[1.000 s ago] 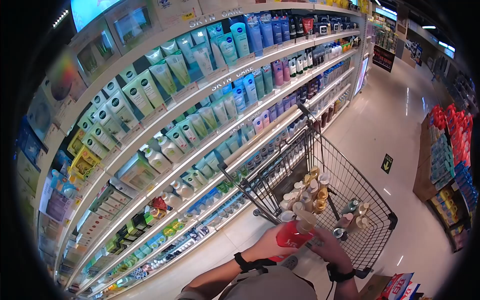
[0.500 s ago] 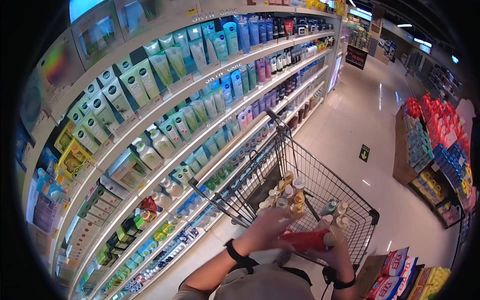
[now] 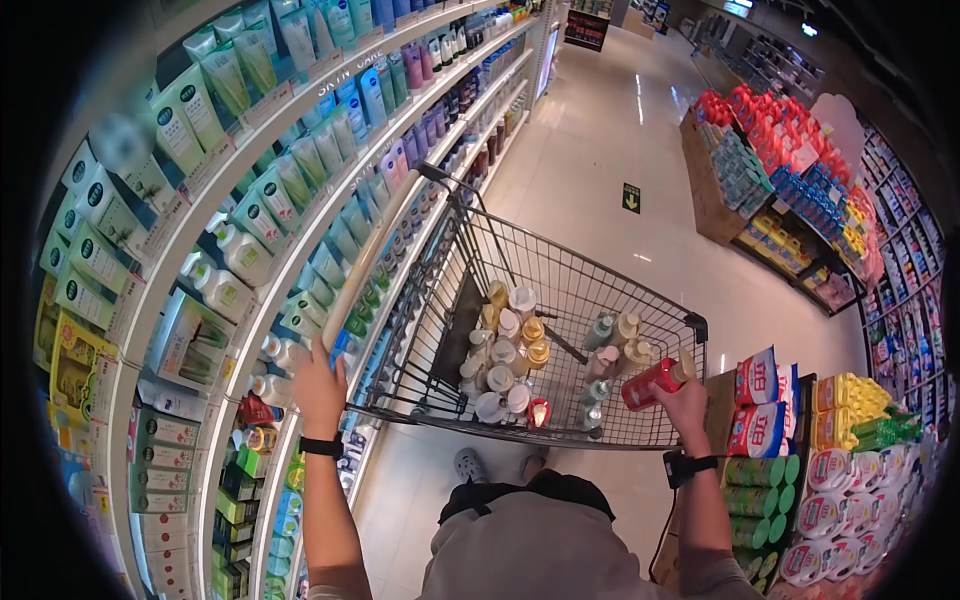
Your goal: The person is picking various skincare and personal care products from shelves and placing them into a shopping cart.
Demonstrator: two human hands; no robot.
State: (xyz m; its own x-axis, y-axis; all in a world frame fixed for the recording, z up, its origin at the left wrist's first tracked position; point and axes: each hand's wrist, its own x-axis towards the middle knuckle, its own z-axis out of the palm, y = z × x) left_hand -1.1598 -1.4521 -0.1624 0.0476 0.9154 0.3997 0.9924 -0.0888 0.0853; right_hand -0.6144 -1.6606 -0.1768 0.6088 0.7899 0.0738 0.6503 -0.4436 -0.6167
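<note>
My right hand (image 3: pixel 684 404) is closed around a red bottle (image 3: pixel 640 391) with a pale top, tilted over the right side of the cart. On the left, my left hand (image 3: pixel 320 385) is wrapped round the near end of the shopping cart's handle (image 3: pixel 372 255). The wire shopping cart (image 3: pixel 590 262) stands in front of me. A cluster of white and gold bottles (image 3: pixel 507 355) is in its left part. Several green, pink and beige bottles (image 3: pixel 603 362) stand farther right. A small red-and-white item (image 3: pixel 538 412) is near the basket's close edge.
Shelves of skin-care tubes and bottles (image 3: pixel 240 255) run close along the left. Bagged goods (image 3: pixel 757 415) and green canisters (image 3: pixel 752 500) are stacked at the near right. A display of red bottles (image 3: pixel 770 125) stands farther off, beside the tiled aisle floor (image 3: pixel 560 180).
My left hand has moved from near the red bottle to the cart handle. My right hand keeps the bottle, now at the cart's right side. The view has turned right and down.
</note>
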